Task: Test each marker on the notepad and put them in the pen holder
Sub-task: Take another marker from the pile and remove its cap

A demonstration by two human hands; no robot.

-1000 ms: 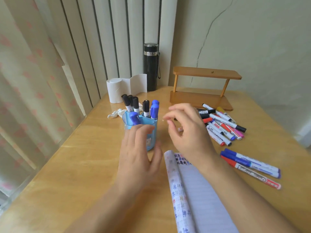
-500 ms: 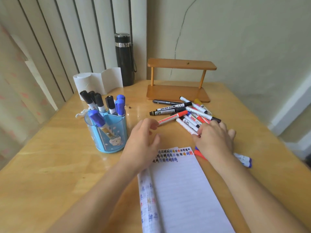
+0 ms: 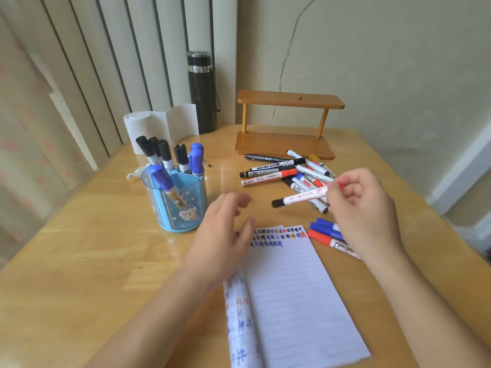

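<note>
The right hand, at the right of the frame, pinches a white marker by its rear end, fingers clamped on the barrel. Its black cap points left, and it is held above the loose pile of markers in the upper middle. The notepad lies lower middle on the tabletop, with rows of test marks across its top. The left hand hovers over its upper left corner, fingers loosely curled, apart, holding nothing. The pen holder, left of centre, already carries several markers. The step in hand looks like taking up the next marker. The next move calls for the left hand to pull the cap off so the tip can meet the paper.
</note>
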